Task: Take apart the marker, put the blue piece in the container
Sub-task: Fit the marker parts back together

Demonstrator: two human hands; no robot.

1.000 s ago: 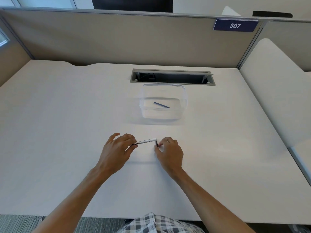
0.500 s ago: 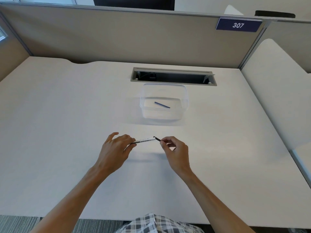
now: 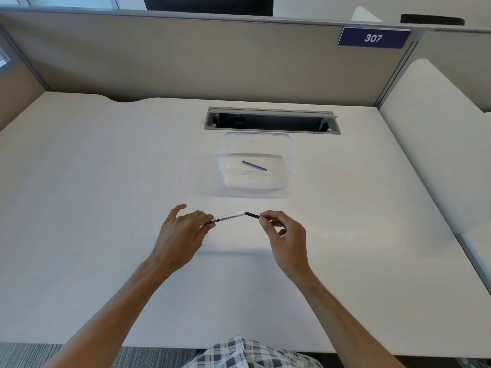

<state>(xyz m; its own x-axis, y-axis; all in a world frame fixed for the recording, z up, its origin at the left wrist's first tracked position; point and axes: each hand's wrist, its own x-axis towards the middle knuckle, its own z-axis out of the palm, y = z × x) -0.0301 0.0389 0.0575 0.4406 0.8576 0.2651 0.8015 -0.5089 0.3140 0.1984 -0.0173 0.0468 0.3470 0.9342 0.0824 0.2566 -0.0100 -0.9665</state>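
My left hand [image 3: 183, 232] grips the white body of a whiteboard marker [image 3: 228, 217], held level just above the white desk. My right hand [image 3: 284, 235] pinches a thin dark piece [image 3: 252, 215] that sticks out of the marker's right end. A clear plastic container [image 3: 289, 155] stands farther back on the desk, and one thin blue piece [image 3: 254, 166] lies flat inside it.
A grey cable slot [image 3: 271, 120] is cut into the desk [image 3: 106, 181] behind the container. Beige partition walls rise at the back and left, with a sign reading 307 [image 3: 373, 38]. A second white desk surface [image 3: 438, 144] adjoins on the right.
My right hand has lifted and moved right, drawing the dark piece partway out of the marker's end. My left hand has stayed in place on the marker body.
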